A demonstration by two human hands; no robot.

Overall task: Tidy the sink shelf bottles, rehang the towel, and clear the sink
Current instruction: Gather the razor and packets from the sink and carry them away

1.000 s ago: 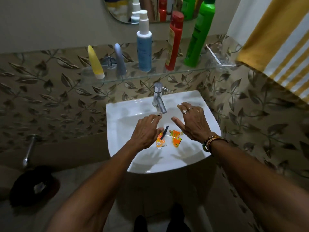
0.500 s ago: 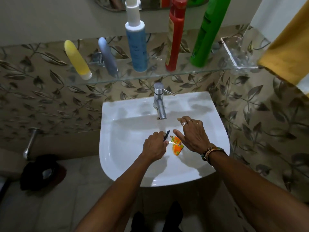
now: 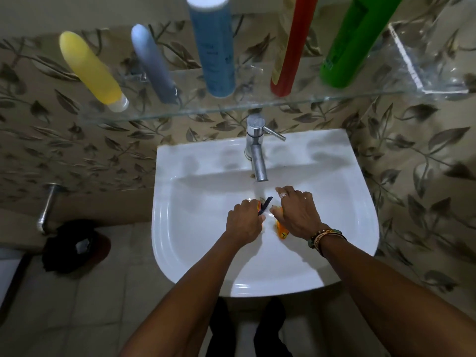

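Stick (image 3: 265,205) in L hand (image 3: 244,220) slants, tip up-right twd tap (image 3: 258,161).

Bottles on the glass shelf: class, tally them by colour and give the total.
Yellow bottle: 1
Grey bottle: 1
Blue bottle: 1
Red bottle: 1
Green bottle: 1
Total: 5

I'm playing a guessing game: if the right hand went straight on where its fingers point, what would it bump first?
Probably the dark stick in the left hand, beyond the right hand's fingertips; depth is unclear, so it might pass over.
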